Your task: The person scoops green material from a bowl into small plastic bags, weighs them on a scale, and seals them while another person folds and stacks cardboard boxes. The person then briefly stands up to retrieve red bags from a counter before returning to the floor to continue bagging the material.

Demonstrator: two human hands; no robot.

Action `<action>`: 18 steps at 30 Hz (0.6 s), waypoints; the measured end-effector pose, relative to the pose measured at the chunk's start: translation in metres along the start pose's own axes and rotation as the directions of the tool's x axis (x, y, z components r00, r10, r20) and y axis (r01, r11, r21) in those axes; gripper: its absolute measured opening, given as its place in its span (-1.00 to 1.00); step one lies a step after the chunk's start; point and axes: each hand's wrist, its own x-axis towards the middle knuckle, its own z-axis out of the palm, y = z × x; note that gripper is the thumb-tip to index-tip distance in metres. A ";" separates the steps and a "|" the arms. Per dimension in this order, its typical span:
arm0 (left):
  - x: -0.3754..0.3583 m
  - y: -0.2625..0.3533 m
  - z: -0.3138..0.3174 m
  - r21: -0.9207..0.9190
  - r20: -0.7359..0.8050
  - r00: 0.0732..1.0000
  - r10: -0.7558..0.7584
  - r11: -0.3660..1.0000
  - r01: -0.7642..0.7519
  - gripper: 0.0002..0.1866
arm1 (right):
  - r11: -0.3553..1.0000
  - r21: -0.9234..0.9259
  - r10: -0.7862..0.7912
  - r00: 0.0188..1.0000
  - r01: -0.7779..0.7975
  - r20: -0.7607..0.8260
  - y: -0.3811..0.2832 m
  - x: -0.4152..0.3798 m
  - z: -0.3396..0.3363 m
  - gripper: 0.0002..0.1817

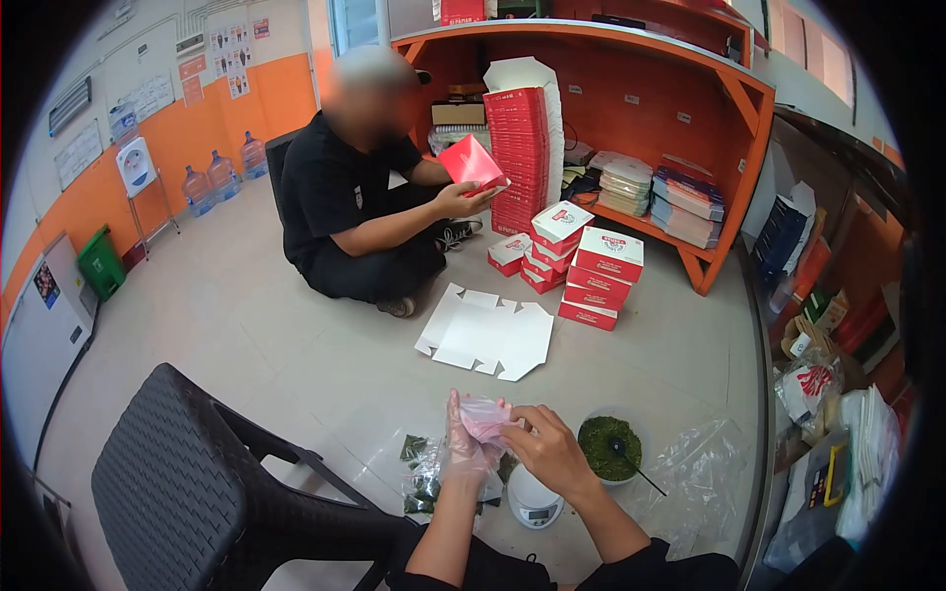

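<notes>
My left hand (469,445), in a clear plastic glove, holds a small pinkish translucent plastic bag (485,418) from below. The bare fingers of my right hand (544,448) pinch the bag's right edge. Under my hands a white digital scale (535,500) stands on the floor, partly covered by my right hand. To its right is a bowl of chopped green material (609,448) with a dark spoon (619,446) in it. Left of the scale lie small clear packets with green contents (422,478), partly hidden by my left forearm.
A co-worker (365,197) sits cross-legged, holding a red box (473,164). Flat white cardboard (485,333) lies ahead, with stacked red and white boxes (597,281) beyond. A black stool (197,473) stands left; clear plastic sheeting (695,483) lies right.
</notes>
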 end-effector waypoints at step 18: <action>-0.005 0.005 0.006 0.239 -0.039 0.952 0.303 0.928 -0.285 -0.41 | 0.987 0.154 0.049 0.999 -0.052 0.019 0.015 -0.014 -0.003 -0.78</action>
